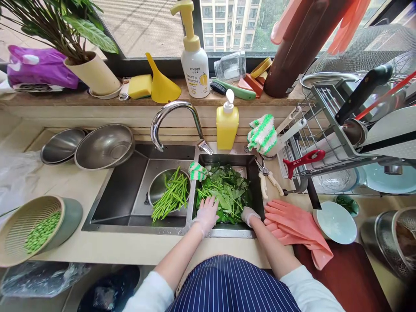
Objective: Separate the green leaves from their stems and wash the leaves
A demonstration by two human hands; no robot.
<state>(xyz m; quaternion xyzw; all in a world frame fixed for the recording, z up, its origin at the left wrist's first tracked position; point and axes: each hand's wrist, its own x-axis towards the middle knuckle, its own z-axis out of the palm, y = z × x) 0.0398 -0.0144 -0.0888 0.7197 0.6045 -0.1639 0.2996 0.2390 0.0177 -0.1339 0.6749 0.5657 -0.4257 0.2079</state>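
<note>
Greens (227, 197) right of the sink divider (192, 195) look unfinished, your left hand (207, 215) on them with fingers slightly apart, your right hand (250, 215) too hidden to tell, while beans (172, 197), possibly done, sit bowled left of it.

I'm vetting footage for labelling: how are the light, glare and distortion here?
Head view: bright daylight at the window; head view: glints on the faucet; head view: wide-angle stretching toward the edges, as at the basket; head view: left hand, right hand and leafy greens look reasonably sharp.
</note>
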